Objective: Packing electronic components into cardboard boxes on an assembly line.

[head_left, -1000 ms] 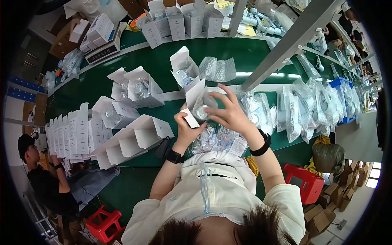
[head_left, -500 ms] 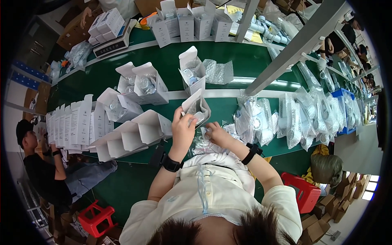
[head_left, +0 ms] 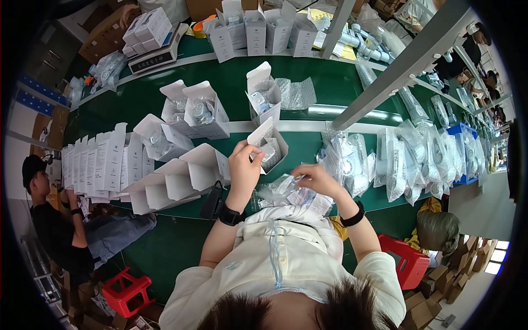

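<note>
Left hand (head_left: 243, 165) closed in a narrow grip on the near edge of a small white carton (head_left: 269, 144), fingers pinching its open flap, the carton tilted on the green tabletop (head_left: 181, 220) with a clear bagged part showing inside. Right hand (head_left: 314, 177) just beside it, to the right and slightly nearer the body, grip closed on a clear plastic bag (head_left: 281, 188) lifted off a small heap of similar bags and leaflets (head_left: 308, 201) lying at the tabletop's near edge. Black bands on both wrists. Beyond the left grip, further out on the tabletop, another open white carton (head_left: 259, 93) standing upright with a loose sheet of clear wrap (head_left: 296, 92) just to its right. To the left of the grip, a cluster of open cartons (head_left: 187, 110) with bagged parts inside, then two empty open cartons (head_left: 176, 179) lying near the front edge, then a row of flat folded cartons (head_left: 102, 162) stood on edge. To the right of the right grip, a long spread of clear bags holding white parts (head_left: 407, 157), running under a slanted grey metal bar (head_left: 407, 60). At the far edge, a line of upright white cartons (head_left: 258, 30) and a weighing scale (head_left: 157, 52) with boxes on top. Far left, below the tabletop, a seated person in dark clothes (head_left: 52, 225); red stools (head_left: 124, 291) on the floor.
</note>
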`<state>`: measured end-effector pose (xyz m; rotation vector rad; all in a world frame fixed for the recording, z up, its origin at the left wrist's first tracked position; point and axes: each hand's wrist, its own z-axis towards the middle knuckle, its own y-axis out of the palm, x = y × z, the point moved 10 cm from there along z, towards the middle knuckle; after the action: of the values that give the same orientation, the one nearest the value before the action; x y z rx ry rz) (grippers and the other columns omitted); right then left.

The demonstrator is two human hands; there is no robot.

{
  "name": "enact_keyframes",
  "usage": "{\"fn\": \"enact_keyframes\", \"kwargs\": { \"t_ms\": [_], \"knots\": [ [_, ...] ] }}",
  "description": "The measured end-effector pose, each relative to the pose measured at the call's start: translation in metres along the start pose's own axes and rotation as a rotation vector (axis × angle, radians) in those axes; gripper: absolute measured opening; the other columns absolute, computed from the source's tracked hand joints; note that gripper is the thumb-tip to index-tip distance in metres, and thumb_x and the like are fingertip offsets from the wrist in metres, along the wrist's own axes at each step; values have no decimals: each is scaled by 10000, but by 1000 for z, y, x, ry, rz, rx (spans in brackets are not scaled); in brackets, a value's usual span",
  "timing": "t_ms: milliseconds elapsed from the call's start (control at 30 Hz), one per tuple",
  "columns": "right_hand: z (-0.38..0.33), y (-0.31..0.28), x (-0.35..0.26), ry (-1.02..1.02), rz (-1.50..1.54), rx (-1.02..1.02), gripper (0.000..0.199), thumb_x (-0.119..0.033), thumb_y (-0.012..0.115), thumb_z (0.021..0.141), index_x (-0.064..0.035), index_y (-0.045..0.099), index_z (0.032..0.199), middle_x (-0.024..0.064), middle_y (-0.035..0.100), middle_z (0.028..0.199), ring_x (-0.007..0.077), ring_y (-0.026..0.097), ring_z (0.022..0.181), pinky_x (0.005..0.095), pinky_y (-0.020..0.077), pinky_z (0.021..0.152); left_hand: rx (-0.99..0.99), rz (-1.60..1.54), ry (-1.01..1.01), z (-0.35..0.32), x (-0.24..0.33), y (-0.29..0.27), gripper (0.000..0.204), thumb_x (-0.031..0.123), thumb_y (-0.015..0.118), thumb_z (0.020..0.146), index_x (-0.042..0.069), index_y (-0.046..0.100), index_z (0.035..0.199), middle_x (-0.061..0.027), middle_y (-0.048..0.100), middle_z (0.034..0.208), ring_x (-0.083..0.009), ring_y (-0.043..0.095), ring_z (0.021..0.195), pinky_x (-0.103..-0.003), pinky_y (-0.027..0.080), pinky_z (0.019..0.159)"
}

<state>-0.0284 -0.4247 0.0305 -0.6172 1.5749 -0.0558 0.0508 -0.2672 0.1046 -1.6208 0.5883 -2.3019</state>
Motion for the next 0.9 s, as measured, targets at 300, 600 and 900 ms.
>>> {"fn": "enact_keyframes", "kwargs": {
  "t_ms": [300, 600, 900],
  "knots": [
    [16, -31, -145, -697, -512, 218, 397, -3, 611, 603, -55, 582, 996, 85, 589, 887, 238, 576, 806, 320, 478, 741, -23, -71, -54, 3, -2, -3, 95, 1, 648, 692, -23, 556, 701, -95, 549, 679, -187, 498, 538, -269, 385, 507],
    [17, -53, -119, -589, -291, 446, 322, 79, 485, 625, -41, 628, 887, 98, 569, 862, 281, 542, 815, 357, 441, 769, 40, 110, -34, -4, 1, -12, 96, -43, 572, 735, -24, 499, 795, -129, 538, 784, -262, 534, 675, -317, 407, 601],
    [-109, -279, 30, -114, 56, 1538, 173, -12, 439, 801, 15, 587, 887, 55, 578, 807, 128, 540, 736, 247, 428, 672, 288, 404, 285, -32, 73, -25, 284, -42, 572, 717, 22, 445, 963, -220, 445, 1144, -426, 434, 1050, -451, 338, 911]
  ]
}}
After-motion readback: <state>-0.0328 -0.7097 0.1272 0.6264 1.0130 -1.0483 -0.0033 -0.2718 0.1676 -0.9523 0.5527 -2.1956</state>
